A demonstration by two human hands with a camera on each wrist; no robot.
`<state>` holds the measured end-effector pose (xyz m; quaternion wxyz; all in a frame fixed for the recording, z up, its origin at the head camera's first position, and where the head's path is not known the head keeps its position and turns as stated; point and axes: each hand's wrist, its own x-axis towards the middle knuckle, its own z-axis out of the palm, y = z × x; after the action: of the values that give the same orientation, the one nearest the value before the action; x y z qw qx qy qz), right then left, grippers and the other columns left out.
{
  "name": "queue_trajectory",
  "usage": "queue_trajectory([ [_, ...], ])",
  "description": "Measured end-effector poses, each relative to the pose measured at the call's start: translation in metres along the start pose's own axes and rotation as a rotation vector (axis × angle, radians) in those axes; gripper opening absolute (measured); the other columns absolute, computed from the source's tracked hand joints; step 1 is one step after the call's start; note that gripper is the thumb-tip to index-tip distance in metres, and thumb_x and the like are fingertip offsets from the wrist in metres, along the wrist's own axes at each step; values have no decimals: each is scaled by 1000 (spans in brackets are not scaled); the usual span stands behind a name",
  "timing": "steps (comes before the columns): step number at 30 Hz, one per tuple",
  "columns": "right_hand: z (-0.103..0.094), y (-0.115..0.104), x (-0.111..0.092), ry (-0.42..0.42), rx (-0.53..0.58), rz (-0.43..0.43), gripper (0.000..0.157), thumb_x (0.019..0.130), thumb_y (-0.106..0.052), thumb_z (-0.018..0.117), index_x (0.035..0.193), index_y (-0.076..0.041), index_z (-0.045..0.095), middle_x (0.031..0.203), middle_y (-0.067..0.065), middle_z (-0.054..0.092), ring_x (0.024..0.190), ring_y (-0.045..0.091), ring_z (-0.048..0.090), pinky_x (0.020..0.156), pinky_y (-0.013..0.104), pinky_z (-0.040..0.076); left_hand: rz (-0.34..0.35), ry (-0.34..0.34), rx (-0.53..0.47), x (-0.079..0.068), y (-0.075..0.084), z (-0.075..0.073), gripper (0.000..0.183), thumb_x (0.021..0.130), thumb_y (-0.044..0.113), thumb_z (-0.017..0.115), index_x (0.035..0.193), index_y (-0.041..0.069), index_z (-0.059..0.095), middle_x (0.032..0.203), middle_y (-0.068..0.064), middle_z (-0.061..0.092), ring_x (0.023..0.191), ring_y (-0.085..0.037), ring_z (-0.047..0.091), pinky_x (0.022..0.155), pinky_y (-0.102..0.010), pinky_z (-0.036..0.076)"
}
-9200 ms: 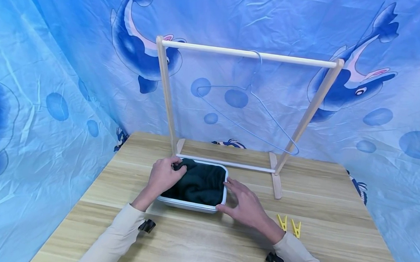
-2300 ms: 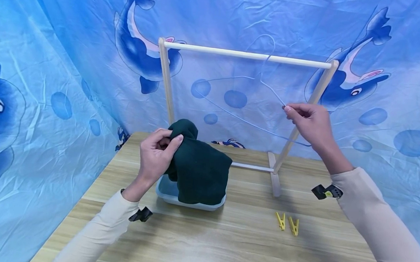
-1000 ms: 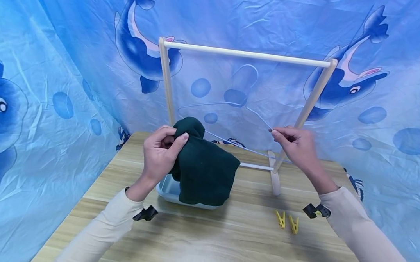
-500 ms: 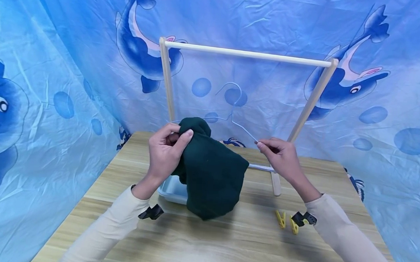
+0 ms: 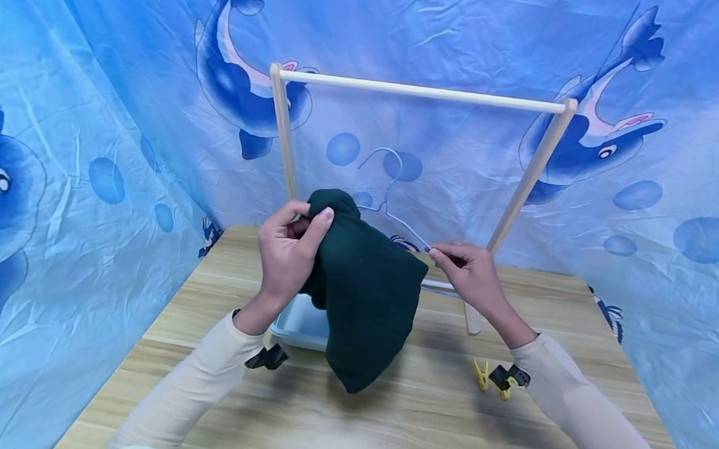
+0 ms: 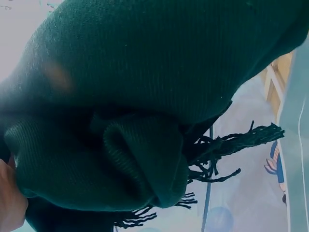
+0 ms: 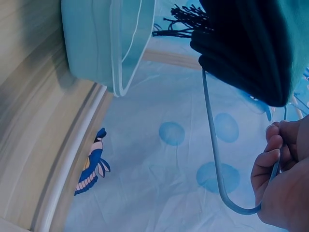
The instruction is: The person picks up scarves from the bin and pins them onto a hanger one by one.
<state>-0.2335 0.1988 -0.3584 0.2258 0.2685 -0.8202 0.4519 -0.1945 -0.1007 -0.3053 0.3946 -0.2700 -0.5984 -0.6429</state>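
A dark green scarf (image 5: 371,292) hangs folded from my left hand (image 5: 289,248), its top pinched between thumb and fingers. Fringe (image 6: 231,145) sticks out from its folds in the left wrist view. My right hand (image 5: 472,273) grips one shoulder of a thin light-blue wire hanger (image 5: 409,228), fingers curled round the wire. The hanger's hook points up, off the rack, and its left part is hidden behind the scarf. In the right wrist view the hanger's rounded end (image 7: 212,130) runs up to the scarf's dark edge.
Behind my hands stands a wooden rack with a white top bar (image 5: 425,91). A light-blue plastic basin (image 5: 301,322) sits partly under the scarf. Two yellow clothespins (image 5: 479,375) lie on the wooden table (image 5: 387,426) near my right wrist, one partly covered by the wrist camera.
My left hand has lifted the scarf out of the basin. My right hand has taken the hanger off the bar and brought it down and left, behind the scarf.
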Motion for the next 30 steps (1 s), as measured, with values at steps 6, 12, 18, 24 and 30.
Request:
queue_trajectory([
  [6,4,-3,1,-7,8,-11,16,99,-10,68,106,-4,80,74,2,64,59,14,45,51,25,36,-45,25,-5,-3,-4,6,13,91,3,71,87,-9,68,72,0,59,50,-11,53,51,-22,43],
  [12,6,-7,1,1,23,-42,15,99,-7,67,103,-4,81,69,0,58,57,13,44,51,25,35,-81,41,13,-7,-9,10,12,92,3,71,88,-8,68,77,1,60,52,-10,50,52,-21,44],
  [18,6,-10,2,0,40,-74,13,98,-3,68,100,0,80,69,-2,57,56,12,44,50,25,34,-131,40,46,-10,-14,12,14,92,5,73,86,-7,69,81,-2,62,57,-12,51,56,-21,47],
  [24,6,-10,1,-8,58,-77,14,97,-1,68,100,-3,81,68,-3,56,56,12,45,51,24,37,-188,44,49,-10,-22,13,18,95,8,72,85,-7,68,82,-8,61,59,-13,53,59,-22,49],
  [30,7,-14,0,-12,96,-74,15,97,1,67,99,-6,81,69,-1,57,57,13,47,52,25,39,-257,41,43,-10,-26,14,17,95,7,71,88,-7,67,82,-5,58,57,-13,53,60,-22,49],
])
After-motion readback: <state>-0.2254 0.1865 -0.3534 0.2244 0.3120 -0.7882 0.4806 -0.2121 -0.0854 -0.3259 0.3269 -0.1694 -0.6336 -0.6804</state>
